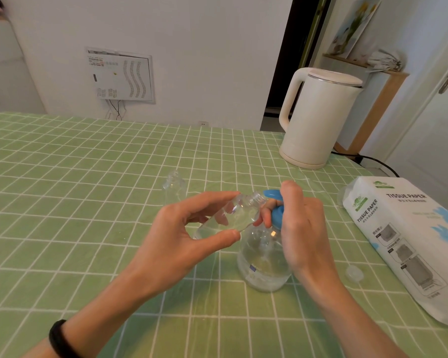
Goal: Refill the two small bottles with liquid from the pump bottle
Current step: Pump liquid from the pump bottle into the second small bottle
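Tilted small bottle (233,215) is pinched by left hand (176,236). Right of table centre, head of pump bottle (264,257) is gripped by right hand (303,228), fingers curled.

Both bare: left hand (184,233) and right hand (303,228), forearms (119,303) likewise uncovered. Left wrist carries one black wristband (60,339), rounded, matte, plain on its visible face.

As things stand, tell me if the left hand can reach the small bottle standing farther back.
Likely not yet: the standing bottle looks unobstructed, but the left hand grips the tilted bottle at the nozzle of the pump bottle and must set it down.
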Demonstrator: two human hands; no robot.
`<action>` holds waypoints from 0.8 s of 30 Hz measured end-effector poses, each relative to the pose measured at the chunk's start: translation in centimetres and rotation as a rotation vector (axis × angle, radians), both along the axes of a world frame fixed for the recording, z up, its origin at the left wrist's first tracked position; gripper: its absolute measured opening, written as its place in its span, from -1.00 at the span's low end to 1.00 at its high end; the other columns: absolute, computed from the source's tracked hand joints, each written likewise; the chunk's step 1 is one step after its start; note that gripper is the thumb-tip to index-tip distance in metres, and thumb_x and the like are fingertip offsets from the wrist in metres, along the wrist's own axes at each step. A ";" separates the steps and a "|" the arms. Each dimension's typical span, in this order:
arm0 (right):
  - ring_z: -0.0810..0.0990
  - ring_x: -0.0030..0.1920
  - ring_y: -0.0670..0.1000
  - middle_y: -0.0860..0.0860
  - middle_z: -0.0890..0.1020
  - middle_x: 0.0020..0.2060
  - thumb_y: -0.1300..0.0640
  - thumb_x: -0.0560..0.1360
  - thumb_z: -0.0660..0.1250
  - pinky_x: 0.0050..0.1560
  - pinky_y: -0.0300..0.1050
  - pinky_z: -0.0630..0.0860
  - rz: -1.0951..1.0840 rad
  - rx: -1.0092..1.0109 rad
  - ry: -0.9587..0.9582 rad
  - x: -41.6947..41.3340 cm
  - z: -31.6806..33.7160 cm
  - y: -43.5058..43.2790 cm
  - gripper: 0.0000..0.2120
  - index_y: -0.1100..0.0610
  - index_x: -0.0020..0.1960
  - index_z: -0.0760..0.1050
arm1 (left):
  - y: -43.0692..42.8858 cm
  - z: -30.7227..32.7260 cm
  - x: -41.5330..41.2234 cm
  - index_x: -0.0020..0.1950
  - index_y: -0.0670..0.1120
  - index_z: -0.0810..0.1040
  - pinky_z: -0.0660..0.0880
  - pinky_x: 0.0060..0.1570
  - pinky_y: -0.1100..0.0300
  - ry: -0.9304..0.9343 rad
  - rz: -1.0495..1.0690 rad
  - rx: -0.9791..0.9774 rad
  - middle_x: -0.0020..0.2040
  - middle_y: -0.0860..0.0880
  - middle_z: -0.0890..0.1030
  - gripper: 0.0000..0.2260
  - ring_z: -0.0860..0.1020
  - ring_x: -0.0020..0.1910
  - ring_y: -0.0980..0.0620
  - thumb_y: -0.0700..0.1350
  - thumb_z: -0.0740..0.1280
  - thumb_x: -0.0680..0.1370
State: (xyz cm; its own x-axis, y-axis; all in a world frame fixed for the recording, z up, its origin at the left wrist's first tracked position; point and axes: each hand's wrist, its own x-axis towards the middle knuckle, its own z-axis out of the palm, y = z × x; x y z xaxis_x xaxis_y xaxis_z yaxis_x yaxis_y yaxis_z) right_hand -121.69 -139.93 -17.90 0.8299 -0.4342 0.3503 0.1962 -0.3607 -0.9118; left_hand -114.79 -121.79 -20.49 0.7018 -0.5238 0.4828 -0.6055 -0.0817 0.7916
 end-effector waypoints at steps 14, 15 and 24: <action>0.63 -0.37 -0.12 0.03 0.69 -0.43 -0.10 0.58 0.05 -0.30 -0.36 0.48 -0.007 0.008 0.008 0.1 0.0 0.1 -0.43 0.04 -0.56 0.40 | 0.0 -0.1 0.1 0.37 0.16 0.61 0.58 0.17 0.14 -0.006 0.001 -0.007 0.16 0.23 0.71 -0.53 0.70 0.14 0.09 0.08 0.52 0.45; 0.64 -0.37 -0.12 0.04 0.69 -0.44 -0.07 0.57 0.06 -0.29 -0.36 0.48 -0.002 0.001 -0.001 0.1 0.0 0.0 -0.44 0.06 -0.56 0.41 | 0.0 -0.1 0.1 0.37 0.16 0.61 0.58 0.17 0.14 -0.007 0.002 -0.008 0.16 0.23 0.71 -0.53 0.70 0.14 0.09 0.08 0.52 0.45; 0.62 -0.37 -0.10 0.02 0.69 -0.43 -0.10 0.59 0.05 -0.31 -0.38 0.46 -0.009 0.002 0.013 0.1 -0.2 0.0 -0.42 0.06 -0.56 0.40 | 0.0 -0.1 0.1 0.38 0.16 0.60 0.58 0.18 0.17 -0.008 -0.003 -0.007 0.17 0.23 0.71 -0.52 0.69 0.14 0.09 0.10 0.52 0.45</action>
